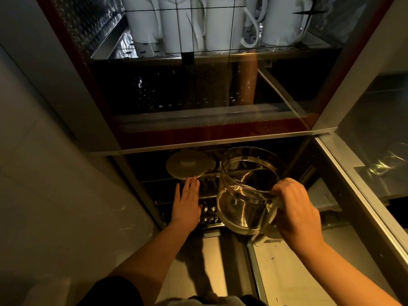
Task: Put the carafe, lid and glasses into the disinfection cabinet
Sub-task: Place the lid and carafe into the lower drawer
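A clear glass carafe [247, 191], round-bodied with a wide open mouth and bright streaks of reflected light on its smooth wall, hangs right of centre in the lower half of the frame, in front of the lower compartment of the disinfection cabinet [106, 133]. Its long axis is tilted, with the mouth toward the top of the frame and the cabinet's dark interior, and the thick base toward the bottom of the frame. The right hand [295, 210] grips the carafe's handle at its right side, fingers curled around it. The left hand [187, 202], left of the carafe, reaches into the lower compartment with its fingers straight and close together, palm down; the fingertips reach the near edge of a flat, round, matte grey lid [187, 165] that lies on a wire rack [176, 180] at the centre of the frame, though real contact cannot be told. Below the hand, dim rounded glass shapes glint on a lower rack, too dark to identify. In the upper part of the frame, behind a glossy glass door with a dark grid pattern, white cylindrical jugs [178, 25] with curved handles stand on a perforated metal shelf [136, 49]. An open glass-panelled door [364, 155] runs down the right edge of the frame.
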A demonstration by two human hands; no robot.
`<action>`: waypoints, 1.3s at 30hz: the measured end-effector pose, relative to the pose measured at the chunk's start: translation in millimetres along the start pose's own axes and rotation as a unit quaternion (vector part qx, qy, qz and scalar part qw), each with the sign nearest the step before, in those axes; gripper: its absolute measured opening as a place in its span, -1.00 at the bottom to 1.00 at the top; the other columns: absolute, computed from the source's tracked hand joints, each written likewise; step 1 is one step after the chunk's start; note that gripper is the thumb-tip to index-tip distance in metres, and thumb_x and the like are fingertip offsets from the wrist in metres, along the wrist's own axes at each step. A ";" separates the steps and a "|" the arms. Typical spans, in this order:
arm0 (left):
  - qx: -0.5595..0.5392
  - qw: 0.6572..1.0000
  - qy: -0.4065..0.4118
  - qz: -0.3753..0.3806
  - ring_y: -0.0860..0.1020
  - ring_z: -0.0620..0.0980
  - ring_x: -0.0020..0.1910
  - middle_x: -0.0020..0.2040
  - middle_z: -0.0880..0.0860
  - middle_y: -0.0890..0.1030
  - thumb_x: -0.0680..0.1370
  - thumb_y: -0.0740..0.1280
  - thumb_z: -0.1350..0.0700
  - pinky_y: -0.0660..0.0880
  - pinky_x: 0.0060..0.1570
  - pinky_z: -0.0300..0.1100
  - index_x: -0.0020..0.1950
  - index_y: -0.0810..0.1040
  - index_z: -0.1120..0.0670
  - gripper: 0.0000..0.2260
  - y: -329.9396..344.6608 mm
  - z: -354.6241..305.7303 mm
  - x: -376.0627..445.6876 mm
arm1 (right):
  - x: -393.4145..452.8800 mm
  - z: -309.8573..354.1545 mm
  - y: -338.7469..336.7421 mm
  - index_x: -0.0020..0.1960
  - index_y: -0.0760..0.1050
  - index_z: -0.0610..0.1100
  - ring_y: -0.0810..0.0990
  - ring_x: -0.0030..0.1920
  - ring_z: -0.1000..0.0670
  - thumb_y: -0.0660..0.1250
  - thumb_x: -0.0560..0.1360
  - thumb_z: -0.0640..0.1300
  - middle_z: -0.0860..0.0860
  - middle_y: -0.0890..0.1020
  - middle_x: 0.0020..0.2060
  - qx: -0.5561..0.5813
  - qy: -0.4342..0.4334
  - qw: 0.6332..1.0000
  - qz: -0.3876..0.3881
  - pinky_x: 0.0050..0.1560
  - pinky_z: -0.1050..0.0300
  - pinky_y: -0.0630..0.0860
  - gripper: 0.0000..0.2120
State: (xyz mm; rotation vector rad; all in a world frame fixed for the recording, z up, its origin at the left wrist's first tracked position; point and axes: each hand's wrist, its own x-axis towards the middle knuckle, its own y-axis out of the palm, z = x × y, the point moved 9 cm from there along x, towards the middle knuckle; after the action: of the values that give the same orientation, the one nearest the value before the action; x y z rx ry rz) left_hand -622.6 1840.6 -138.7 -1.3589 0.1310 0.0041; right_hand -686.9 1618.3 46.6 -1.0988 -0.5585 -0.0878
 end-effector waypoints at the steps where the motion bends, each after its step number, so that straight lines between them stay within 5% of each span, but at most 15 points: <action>1: 0.001 1.000 0.001 0.001 -0.41 0.15 0.41 0.45 0.18 -0.40 0.62 -0.03 -0.11 -0.34 0.35 0.17 0.43 -0.39 0.19 -0.34 0.7 0.3 1.9 | -0.9 0.3 -0.6 0.01 0.46 -0.22 0.46 0.03 -0.07 0.43 0.18 -0.37 -0.15 0.53 -0.02 0.006 -0.008 1.000 -0.006 -0.47 0.18 0.47 -0.59; 10: 0.026 0.997 -0.014 0.066 -0.26 0.16 0.49 0.52 0.17 -0.26 0.63 -0.10 -0.12 -0.29 0.38 0.19 0.48 -0.31 0.17 -0.39 9.1 5.5 19.3 | -5.3 -8.5 4.8 0.01 0.45 -0.19 0.48 0.01 -0.10 0.44 0.18 -0.41 -0.13 0.52 -0.02 -0.004 0.011 1.000 -0.006 -0.45 0.07 0.56 -0.56; 20: -0.057 0.995 -0.018 0.082 -0.14 0.14 0.52 0.55 0.15 -0.13 0.61 0.00 -0.13 -0.22 0.42 0.15 0.53 -0.22 0.12 -0.37 4.8 9.0 21.4 | -3.1 -2.8 1.5 0.00 0.44 -0.19 0.45 -0.01 -0.06 0.38 0.21 -0.37 -0.13 0.53 -0.04 -0.005 -0.007 1.000 -0.025 -0.44 0.23 0.46 -0.62; 31: -0.202 0.970 0.043 -0.127 -0.43 -0.05 0.43 0.45 0.01 -0.47 0.60 0.03 -0.02 -0.34 0.42 -0.03 0.37 -0.58 0.00 -0.27 -88.4 -15.5 -23.0 | -5.1 -2.2 11.4 -0.01 0.49 -0.23 0.45 0.02 -0.06 0.52 0.11 -0.48 -0.13 0.54 -0.04 -0.002 -0.009 1.000 0.002 -0.44 0.13 0.53 -0.49; 33: -0.229 0.952 0.073 -0.191 -0.36 -0.04 0.47 0.48 0.02 -0.42 0.58 0.02 0.03 -0.29 0.45 -0.03 0.44 -0.50 0.01 -0.30 -122.2 -21.3 -42.1 | -7.4 -0.8 7.3 -0.01 0.50 -0.25 0.48 0.03 -0.10 0.51 0.12 -0.49 -0.14 0.55 -0.05 0.004 -0.015 1.000 -0.006 -0.45 0.09 0.55 -0.51; 36: -0.245 0.914 0.150 -0.287 -0.10 0.02 0.52 0.54 0.11 -0.05 0.53 0.07 0.08 -0.14 0.49 0.01 0.53 -0.12 0.11 -0.39 -171.8 -34.9 -70.5 | -10.6 6.2 -0.8 0.00 0.48 -0.23 0.48 0.04 -0.10 0.46 0.17 -0.48 -0.14 0.54 -0.05 0.021 -0.031 0.999 -0.022 -0.45 0.10 0.55 -0.55; 39: -0.188 0.908 0.209 -0.310 0.09 0.02 0.50 0.49 0.09 0.23 0.55 0.11 0.03 -0.03 0.47 0.03 0.48 0.21 0.11 -0.51 -197.2 -51.4 -83.4 | -13.4 14.4 -5.6 0.03 0.43 -0.17 0.41 0.07 -0.01 0.51 0.17 -0.41 -0.10 0.53 -0.03 0.037 -0.049 0.998 -0.009 -0.42 0.17 0.53 -0.50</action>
State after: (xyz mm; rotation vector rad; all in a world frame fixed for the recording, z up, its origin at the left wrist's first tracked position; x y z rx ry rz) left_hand -694.5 1754.9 50.9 -1.7232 0.0511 -0.8399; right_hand -705.9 1625.4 49.7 -1.0311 -0.6547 -0.0280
